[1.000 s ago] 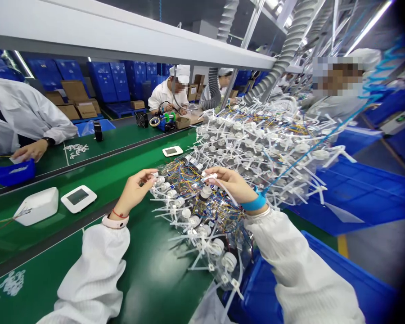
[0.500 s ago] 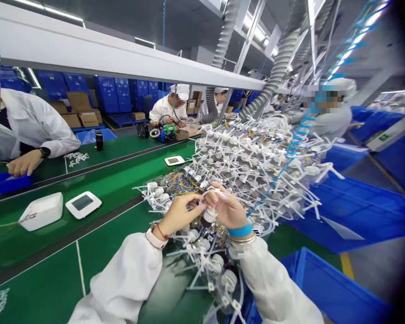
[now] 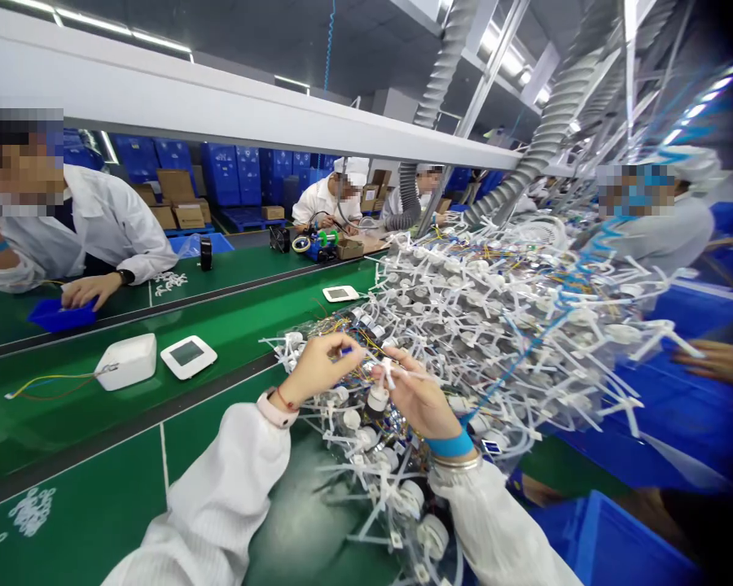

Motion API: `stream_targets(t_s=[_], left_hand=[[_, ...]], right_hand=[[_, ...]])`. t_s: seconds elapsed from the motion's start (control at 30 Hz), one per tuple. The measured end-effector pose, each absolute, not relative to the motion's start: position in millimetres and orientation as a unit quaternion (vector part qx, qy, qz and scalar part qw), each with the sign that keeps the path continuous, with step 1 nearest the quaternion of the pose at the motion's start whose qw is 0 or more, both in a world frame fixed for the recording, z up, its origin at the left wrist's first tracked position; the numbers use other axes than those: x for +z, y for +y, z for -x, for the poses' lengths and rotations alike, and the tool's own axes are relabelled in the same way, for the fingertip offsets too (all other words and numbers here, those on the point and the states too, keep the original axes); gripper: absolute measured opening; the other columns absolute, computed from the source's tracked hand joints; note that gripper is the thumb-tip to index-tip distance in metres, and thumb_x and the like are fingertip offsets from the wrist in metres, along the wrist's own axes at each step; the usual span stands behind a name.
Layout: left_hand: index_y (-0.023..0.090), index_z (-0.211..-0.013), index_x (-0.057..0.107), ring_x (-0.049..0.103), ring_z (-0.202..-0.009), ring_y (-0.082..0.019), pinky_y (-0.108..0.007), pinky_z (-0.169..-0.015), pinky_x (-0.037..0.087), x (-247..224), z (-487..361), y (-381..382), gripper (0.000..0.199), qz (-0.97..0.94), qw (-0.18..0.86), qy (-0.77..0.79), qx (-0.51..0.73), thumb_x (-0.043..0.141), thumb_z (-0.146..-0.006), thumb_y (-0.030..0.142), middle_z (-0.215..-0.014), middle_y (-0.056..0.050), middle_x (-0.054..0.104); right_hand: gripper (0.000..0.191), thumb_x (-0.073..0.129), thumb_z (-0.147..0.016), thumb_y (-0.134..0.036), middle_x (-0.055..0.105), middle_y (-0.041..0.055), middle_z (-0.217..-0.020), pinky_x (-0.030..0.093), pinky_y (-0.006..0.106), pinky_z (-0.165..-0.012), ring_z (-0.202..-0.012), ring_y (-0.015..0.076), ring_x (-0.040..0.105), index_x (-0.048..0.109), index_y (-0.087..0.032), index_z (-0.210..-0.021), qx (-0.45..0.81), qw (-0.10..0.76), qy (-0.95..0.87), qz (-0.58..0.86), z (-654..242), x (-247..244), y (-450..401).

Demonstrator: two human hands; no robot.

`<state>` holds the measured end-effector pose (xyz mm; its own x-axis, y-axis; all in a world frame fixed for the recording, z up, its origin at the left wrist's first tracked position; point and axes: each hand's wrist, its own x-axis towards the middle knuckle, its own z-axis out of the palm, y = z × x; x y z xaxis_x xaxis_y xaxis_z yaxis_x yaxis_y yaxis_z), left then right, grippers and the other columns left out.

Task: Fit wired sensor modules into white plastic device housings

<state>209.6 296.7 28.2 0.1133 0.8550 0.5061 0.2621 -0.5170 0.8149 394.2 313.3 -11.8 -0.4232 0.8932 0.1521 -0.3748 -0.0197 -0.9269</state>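
My right hand (image 3: 424, 399) is closed around a white plastic tube (image 3: 388, 373) with a small white fitting. Just below its fingertips is a small black cylinder with a white cap (image 3: 377, 397), probably on the same piece. My left hand (image 3: 323, 366) is pinched to the left of it, thumb against forefinger. A thin pale strand seems to run from this pinch towards the fitting; what the fingertips hold is too small to make out. Beneath and beyond both hands spreads a large pile of white-tubed parts (image 3: 464, 301) with capped cylinders and coloured wires.
On the green belt lie a white housing (image 3: 128, 362) with wires and white display panels (image 3: 189, 356). Small white rings (image 3: 32, 511) lie at lower left. Blue bins (image 3: 611, 541) stand at right. Across the belt, a co-worker's hand (image 3: 91, 289) is in a blue tray.
My view has turned slightly left, so the scene sits further right. My hands have drawn a little apart, with the tube now stretched straighter between them. Another person's hand has appeared at the right.
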Motion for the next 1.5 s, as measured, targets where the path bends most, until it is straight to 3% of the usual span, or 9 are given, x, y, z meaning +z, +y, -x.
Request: stream_targets(t_s=[0.17,0.23,0.33,0.43,0.57,0.73,0.9,1.17,1.5], left_hand=[[0.012,-0.074,0.057,0.055,-0.053,-0.009,-0.02,-0.053,0.044,89.2,-176.4,379.2,0.014,-0.62,0.215,0.408,0.634,0.052,-0.081,0.022,-0.06,-0.001,0.059],[0.012,-0.082,0.055,0.058,-0.062,-0.009,-0.021,-0.061,0.046,102.5,-152.7,412.2,0.016,-0.58,0.176,0.414,0.679,0.045,-0.085,0.024,-0.075,-0.004,0.062],[0.014,-0.087,0.057,0.059,-0.081,-0.015,-0.026,-0.076,0.045,87.8,-114.1,443.6,0.02,-0.538,0.08,0.496,0.677,0.052,-0.081,0.032,-0.089,-0.007,0.064],[0.016,-0.079,0.063,0.059,-0.09,-0.021,-0.033,-0.087,0.042,43.1,-81.3,450.6,0.016,-0.568,0.125,0.557,0.593,0.064,-0.069,0.028,-0.088,-0.007,0.066],[0.018,-0.095,0.064,0.054,-0.106,-0.027,-0.038,-0.093,0.04,-6.3,-50.5,439.1,0.042,-0.569,0.183,0.576,0.557,0.073,-0.055,0.025,-0.108,-0.011,0.063],[0.012,-0.119,0.048,0.052,-0.111,-0.024,-0.037,-0.093,0.04,-21.1,-31.9,412.1,0.056,-0.534,0.221,0.569,0.585,0.053,-0.075,0.045,-0.118,-0.017,0.056],[0.012,-0.103,0.058,0.062,-0.09,-0.024,-0.037,-0.082,0.047,-35.9,-45.7,373.7,0.056,-0.542,0.301,0.553,0.556,0.051,-0.073,0.058,-0.098,-0.015,0.065],[0.012,-0.094,0.063,0.06,-0.075,-0.019,-0.03,-0.069,0.048,-47.0,-80.3,351.7,0.048,-0.602,0.378,0.52,0.474,0.057,-0.072,0.054,-0.09,-0.01,0.066],[0.013,-0.099,0.063,0.058,-0.088,-0.021,-0.03,-0.077,0.045,-37.6,-96.2,345.4,0.041,-0.658,0.346,0.509,0.434,0.055,-0.076,0.045,-0.101,-0.01,0.064]], right_hand=[[0.043,0.069,-0.069,-0.035,0.06,0.0058,-0.111,0.041,0.037,-0.093,-0.109,0.0204,0.051,0.055,-0.026,-0.108,0.582,0.536,-0.548,0.272,-396.3,-19.4,315.4],[0.039,0.069,-0.069,-0.035,0.061,0.0061,-0.107,0.043,0.036,-0.089,-0.105,0.0207,0.053,0.057,-0.025,-0.105,0.552,0.559,-0.545,0.293,-400.6,-21.5,317.0],[0.034,0.066,-0.072,-0.038,0.063,0.0069,-0.098,0.047,0.033,-0.078,-0.093,0.0204,0.058,0.059,-0.023,-0.101,0.533,0.55,-0.556,0.322,-405.6,-25.2,319.4],[0.031,0.064,-0.073,-0.039,0.064,0.0072,-0.096,0.048,0.032,-0.074,-0.089,0.0204,0.058,0.061,-0.021,-0.098,0.528,0.518,-0.583,0.336,-406.0,-29.4,321.0],[0.03,0.062,-0.075,-0.04,0.064,0.0067,-0.096,0.046,0.032,-0.077,-0.088,0.0196,0.058,0.062,-0.021,-0.098,0.525,0.487,-0.61,0.339,-403.5,-31.4,321.6],[0.029,0.063,-0.075,-0.042,0.066,0.0058,-0.091,0.046,0.032,-0.079,-0.084,0.0191,0.06,0.063,-0.021,-0.094,0.531,0.466,-0.618,0.345,-405.0,-28.1,320.4],[0.028,0.061,-0.076,-0.041,0.066,0.0054,-0.085,0.047,0.031,-0.077,-0.08,0.0178,0.06,0.064,-0.02,-0.093,0.513,0.458,-0.631,0.359,-409.5,-27.4,321.2],[0.027,0.061,-0.077,-0.041,0.066,0.0046,-0.078,0.047,0.031,-0.072,-0.073,0.0163,0.059,0.064,-0.018,-0.091,0.511,0.444,-0.638,0.367,-406.9,-27.3,319.7],[0.023,0.061,-0.077,-0.04,0.065,0.0025,-0.071,0.047,0.029,-0.068,-0.068,0.0148,0.058,0.065,-0.019,-0.086,0.491,0.448,-0.648,0.372,-404.1,-22.3,316.7]])
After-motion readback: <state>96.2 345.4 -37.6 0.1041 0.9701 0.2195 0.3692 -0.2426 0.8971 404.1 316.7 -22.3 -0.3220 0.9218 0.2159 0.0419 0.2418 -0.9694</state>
